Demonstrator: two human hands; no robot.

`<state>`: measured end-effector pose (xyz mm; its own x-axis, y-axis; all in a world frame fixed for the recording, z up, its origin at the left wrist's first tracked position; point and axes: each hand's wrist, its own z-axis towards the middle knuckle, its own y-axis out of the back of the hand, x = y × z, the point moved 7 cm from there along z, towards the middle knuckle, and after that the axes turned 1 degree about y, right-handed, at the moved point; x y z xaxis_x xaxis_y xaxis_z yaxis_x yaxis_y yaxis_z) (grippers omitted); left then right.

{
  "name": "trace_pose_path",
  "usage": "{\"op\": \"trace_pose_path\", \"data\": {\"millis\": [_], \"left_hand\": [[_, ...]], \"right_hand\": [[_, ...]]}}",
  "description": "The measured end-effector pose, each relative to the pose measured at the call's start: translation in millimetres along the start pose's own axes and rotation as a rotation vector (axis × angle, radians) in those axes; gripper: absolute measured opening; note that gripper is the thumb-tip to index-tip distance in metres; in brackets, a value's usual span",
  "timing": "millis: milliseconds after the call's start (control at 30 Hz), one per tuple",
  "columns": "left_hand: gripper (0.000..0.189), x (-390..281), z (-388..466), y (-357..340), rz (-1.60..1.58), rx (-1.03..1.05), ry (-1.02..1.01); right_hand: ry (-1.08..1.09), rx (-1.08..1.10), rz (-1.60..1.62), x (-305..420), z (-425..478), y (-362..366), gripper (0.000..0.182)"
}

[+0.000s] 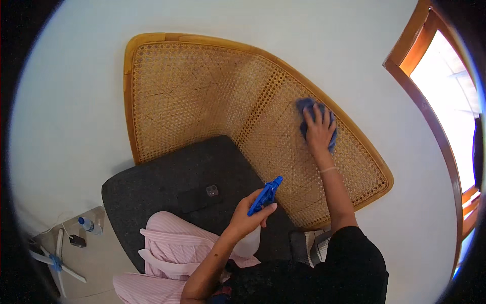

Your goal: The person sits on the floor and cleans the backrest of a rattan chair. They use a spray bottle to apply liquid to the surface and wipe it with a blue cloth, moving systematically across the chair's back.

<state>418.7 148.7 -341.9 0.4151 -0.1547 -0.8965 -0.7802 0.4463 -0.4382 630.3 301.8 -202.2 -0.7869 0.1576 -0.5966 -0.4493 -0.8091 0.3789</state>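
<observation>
My left hand (246, 214) grips a spray bottle by the neck, its blue trigger head (266, 194) pointing up and to the right. Below the fist, part of the bottle's whitish translucent body (248, 242) shows. On the right, my right hand (320, 131) presses a bunched blue-grey cloth (306, 103) with spread fingers. The cloth lies against the woven cane panel (197, 95) of a curved backrest, near its wooden rim (311, 89). Dark grey seat upholstery (152, 193) stretches before me, below the cane.
A dark smartphone (197, 199) lies face down on the seat. Beside my right hip is a grey and white fabric item (315, 245). On the floor at left are a water bottle (90, 225), a black adapter (77, 241) and a white-legged stand (57, 262). A wood-framed window (421, 98) is at right.
</observation>
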Motion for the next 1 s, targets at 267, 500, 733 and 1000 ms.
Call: {"op": "trace_pose_path", "data": {"millis": [267, 500, 733, 1000], "left_hand": [[0.049, 18.9, 17.8, 18.5, 0.021, -0.079, 0.054], [0.05, 23.6, 15.8, 34.3, -0.039, -0.166, 0.042], [0.051, 27.3, 18.7, 24.7, -0.017, -0.134, 0.052], [0.044, 29.0, 29.6, 23.8, -0.012, -0.169, 0.103]], "right_hand": [[0.105, 0.283, 0.139, 74.7, -39.9, -75.0, 0.049], [0.591, 0.674, 0.235, 186.7, -192.2, -139.8, 0.037], [0.436, 0.422, 0.187, 138.4, -69.8, -128.3, 0.04], [0.087, 0.002, 0.071, 85.0, 127.2, -67.5, 0.042]]}}
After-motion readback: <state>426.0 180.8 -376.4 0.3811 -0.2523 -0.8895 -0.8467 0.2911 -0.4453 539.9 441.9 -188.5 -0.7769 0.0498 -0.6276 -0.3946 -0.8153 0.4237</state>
